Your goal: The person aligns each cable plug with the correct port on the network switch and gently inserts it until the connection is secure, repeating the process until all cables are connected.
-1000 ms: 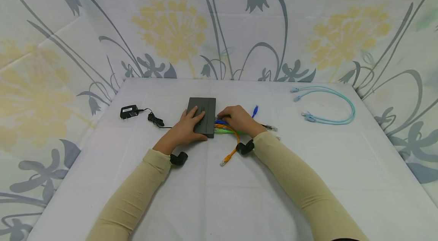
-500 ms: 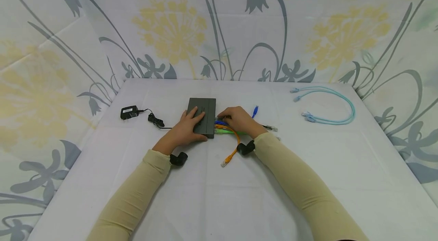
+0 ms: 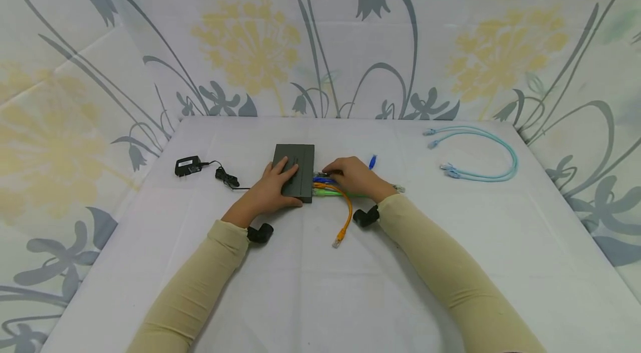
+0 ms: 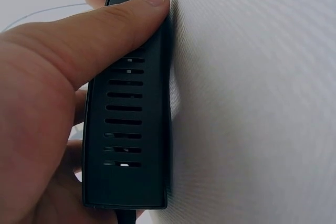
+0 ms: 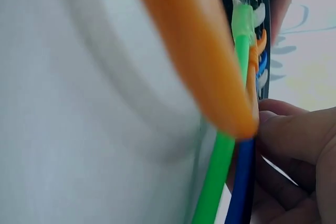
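Note:
A dark network switch (image 3: 300, 183) lies flat on the white table. My left hand (image 3: 267, 191) holds it, with fingers spread across the top and the thumb along its near, vented side (image 4: 126, 121). Green (image 5: 242, 22), orange (image 3: 349, 208) and blue network cables (image 3: 324, 180) run into ports on its right side. My right hand (image 3: 358, 175) pinches a black network cable (image 3: 320, 174) beside the far ports. Fingers hide most of that cable; in the right wrist view, the thumb and fingertips (image 5: 270, 119) meet just off the port row.
Two light-blue network cables (image 3: 514, 161) lie curved at the back right. A black power adapter (image 3: 188, 166) sits at the left, its bundled cord (image 3: 227, 177) leading to the switch. A loose blue plug (image 3: 373, 161) shows behind my right hand. Patterned cloth (image 3: 250, 52) hangs behind the table.
My right hand has shifted slightly right, away from the switch. The orange cable's free end has swung a little right and nearer. My left hand and the switch have stayed put.

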